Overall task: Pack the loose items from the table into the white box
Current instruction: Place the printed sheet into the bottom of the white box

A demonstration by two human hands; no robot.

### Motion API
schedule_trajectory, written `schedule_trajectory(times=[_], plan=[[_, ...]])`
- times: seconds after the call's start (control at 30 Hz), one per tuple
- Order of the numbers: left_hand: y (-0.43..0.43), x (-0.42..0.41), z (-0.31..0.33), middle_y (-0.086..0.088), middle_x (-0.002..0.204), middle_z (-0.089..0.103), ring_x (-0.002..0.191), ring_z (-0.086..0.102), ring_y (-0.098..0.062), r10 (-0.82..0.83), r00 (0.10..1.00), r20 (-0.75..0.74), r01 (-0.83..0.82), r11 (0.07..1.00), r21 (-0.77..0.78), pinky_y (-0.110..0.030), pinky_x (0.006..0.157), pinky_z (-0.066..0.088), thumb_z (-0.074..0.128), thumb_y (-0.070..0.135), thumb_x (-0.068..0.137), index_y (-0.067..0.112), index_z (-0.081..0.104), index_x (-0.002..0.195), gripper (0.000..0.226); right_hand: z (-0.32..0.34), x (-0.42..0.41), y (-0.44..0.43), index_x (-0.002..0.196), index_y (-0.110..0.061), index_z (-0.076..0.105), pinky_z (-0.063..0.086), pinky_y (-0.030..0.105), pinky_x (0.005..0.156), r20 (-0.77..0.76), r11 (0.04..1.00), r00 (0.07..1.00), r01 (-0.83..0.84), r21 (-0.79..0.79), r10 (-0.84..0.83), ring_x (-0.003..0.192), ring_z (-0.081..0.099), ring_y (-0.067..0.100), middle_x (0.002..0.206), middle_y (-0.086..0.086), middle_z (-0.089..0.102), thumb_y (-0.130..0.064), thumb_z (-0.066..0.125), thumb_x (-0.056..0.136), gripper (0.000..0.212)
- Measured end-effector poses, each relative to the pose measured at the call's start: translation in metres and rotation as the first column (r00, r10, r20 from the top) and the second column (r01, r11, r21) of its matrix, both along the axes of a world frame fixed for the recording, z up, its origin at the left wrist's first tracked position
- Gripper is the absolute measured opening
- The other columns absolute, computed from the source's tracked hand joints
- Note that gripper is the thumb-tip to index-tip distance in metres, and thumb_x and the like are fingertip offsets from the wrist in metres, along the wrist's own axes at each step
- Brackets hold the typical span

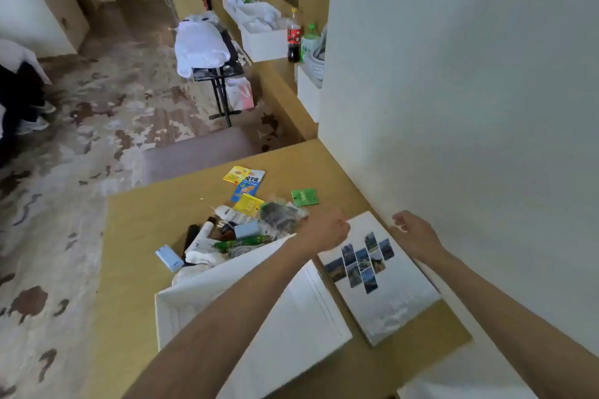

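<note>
Our left hand (327, 230) is curled by the loose items (246, 230) on the bench (152, 217); we cannot tell its grip. Our right hand (413, 232) pinches a small white thing (401, 226).

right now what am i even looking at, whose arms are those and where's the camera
There is no machine here: the two bare arms belong to a person, and the single camera sits on their head, looking forward and down. On the tan wooden table stands an open white box, with a pile of loose packets and wrappers beyond it; a green square sachet and a yellow sachet lie farther out. Beside the box lies a white booklet with a collage of small photos. The left hand is curled at the edge of the pile; whether it grips anything is unclear. The right hand pinches a small white item, too small to identify.
</note>
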State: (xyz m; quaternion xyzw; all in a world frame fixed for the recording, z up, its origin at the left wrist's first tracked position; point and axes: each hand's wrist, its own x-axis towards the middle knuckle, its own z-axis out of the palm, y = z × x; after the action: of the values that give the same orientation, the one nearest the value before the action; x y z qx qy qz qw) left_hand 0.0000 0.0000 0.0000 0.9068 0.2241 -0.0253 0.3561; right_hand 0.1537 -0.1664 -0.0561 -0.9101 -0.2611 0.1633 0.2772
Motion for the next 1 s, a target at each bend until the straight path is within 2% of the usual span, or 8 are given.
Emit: schedule_trajectory(times=[0.1,0.2,0.43,0.63,0.7,0.83,0.93,1.0], plan=[[-0.016,0.025,-0.030,-0.013,0.119,0.062,0.097,0.058,-0.023,-0.088,0.971,-0.223,0.094,0.995,0.016,-0.024,0.069,0.038,0.041,0.024,0.096,0.004,0.056,0.121,0.036,-0.019,0.009,-0.015,0.127,-0.009,0.051,0.041,0.031,0.088,-0.088,0.984,0.996,-0.037,-0.176,0.022,0.115,0.056,0.029,0.129,0.013,0.058,-0.030,0.057,0.093,0.041],[-0.031,0.037,-0.060,-0.019,0.131,0.052,0.112,0.053,-0.033,-0.188,0.874,-0.447,0.186,0.981,-0.049,-0.034,0.081,0.041,0.037,0.023,0.097,0.002,0.044,0.129,0.039,-0.043,0.007,-0.026,0.131,-0.010,0.048,0.042,0.032,0.090,-0.176,0.953,0.982,-0.115,-0.280,0.067,0.118,0.054,0.030,0.134,0.013,0.055,-0.038,0.059,0.091,0.050],[-0.036,0.047,-0.108,-0.012,0.110,0.061,0.091,0.056,-0.027,-0.230,0.860,-0.455,0.225,0.972,-0.067,-0.033,0.069,0.043,0.043,0.020,0.089,0.015,0.054,0.109,0.024,-0.093,-0.008,-0.029,0.152,-0.017,0.009,0.033,0.046,0.109,-0.007,0.781,0.972,-0.192,-0.594,0.233,0.139,0.024,0.038,0.151,0.019,0.025,-0.063,0.063,0.078,0.102],[-0.035,0.052,-0.105,-0.014,0.122,0.056,0.106,0.055,-0.030,-0.163,0.870,-0.466,0.172,0.985,-0.025,-0.037,0.084,0.047,0.044,0.023,0.093,0.012,0.047,0.126,0.036,-0.087,0.004,-0.019,0.151,-0.007,0.001,0.037,0.043,0.107,-0.035,0.777,0.980,-0.176,-0.605,0.195,0.133,0.033,0.041,0.145,0.029,0.027,-0.062,0.074,0.068,0.123],[-0.034,0.051,-0.104,-0.015,0.127,0.051,0.109,0.053,-0.031,-0.142,0.866,-0.480,0.158,0.987,-0.007,-0.038,0.084,0.045,0.044,0.024,0.093,0.011,0.042,0.131,0.040,-0.085,0.003,-0.019,0.142,-0.005,0.022,0.043,0.038,0.100,-0.011,0.840,0.988,-0.137,-0.525,0.154,0.127,0.042,0.034,0.139,0.022,0.038,-0.054,0.081,0.064,0.109],[-0.021,0.052,-0.092,-0.014,0.145,0.037,0.119,0.049,-0.030,-0.018,0.909,-0.417,0.047,0.997,0.060,-0.035,0.088,0.044,0.052,0.032,0.091,0.014,0.024,0.145,0.063,-0.068,0.003,-0.011,0.110,-0.010,0.047,0.053,0.037,0.080,-0.075,0.975,0.990,-0.131,-0.181,0.119,0.103,0.060,0.031,0.113,0.011,0.057,-0.020,0.067,0.084,0.034],[-0.005,0.054,-0.066,-0.015,0.155,0.020,0.138,0.030,-0.032,0.106,0.969,-0.221,-0.076,0.988,0.137,-0.046,0.107,0.037,0.059,0.056,0.083,0.013,0.010,0.150,0.093,-0.023,0.014,-0.003,0.097,-0.014,0.049,0.054,0.041,0.072,-0.110,0.968,0.963,-0.251,-0.019,0.248,0.088,0.061,0.029,0.099,0.007,0.061,-0.020,0.057,0.088,0.013],[0.005,0.054,-0.041,-0.016,0.153,0.023,0.139,0.028,-0.034,0.248,0.967,-0.056,-0.251,0.966,-0.055,-0.052,0.109,0.034,0.063,0.065,0.074,0.014,0.010,0.148,0.105,0.017,0.021,0.000,0.095,-0.020,0.051,0.055,0.040,0.068,-0.114,0.949,0.943,-0.305,0.080,0.313,0.083,0.063,0.022,0.093,0.002,0.063,-0.023,0.055,0.088,0.008]])
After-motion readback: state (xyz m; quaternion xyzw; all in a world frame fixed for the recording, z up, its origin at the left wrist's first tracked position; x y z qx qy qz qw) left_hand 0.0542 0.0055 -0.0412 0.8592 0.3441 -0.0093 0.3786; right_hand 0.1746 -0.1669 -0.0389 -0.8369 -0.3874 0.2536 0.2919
